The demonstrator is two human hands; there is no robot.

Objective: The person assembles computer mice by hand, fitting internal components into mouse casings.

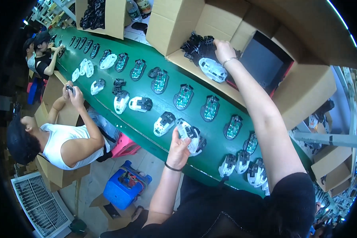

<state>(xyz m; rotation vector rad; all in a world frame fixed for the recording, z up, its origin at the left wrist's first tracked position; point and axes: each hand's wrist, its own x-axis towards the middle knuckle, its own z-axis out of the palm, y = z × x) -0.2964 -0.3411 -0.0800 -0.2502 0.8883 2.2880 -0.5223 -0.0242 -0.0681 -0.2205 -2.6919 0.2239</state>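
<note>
One left hand (pixel 179 153) clasping a white shell (pixel 187 131), one right hand (pixel 225 51) at black parts (pixel 195 47) in a carton (pixel 311 85), grip unclear

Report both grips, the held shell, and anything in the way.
Left grip holding white shell. Right grip inside cardboard box, at black parts; hold unclear. Second white shell nearby, possibly crowding it.

On my feed, the held white mouse shell (pixel 183 127) carries a black inner part and sits tilted in the left hand (pixel 179 151), overlapping my view of another shell just beyond. I make out the black plastic parts (pixel 195 47) as a loose, tangled heap at the carton's left, right beside the right hand (pixel 224 50); I can't tell whether its fingertips grip one.
</note>
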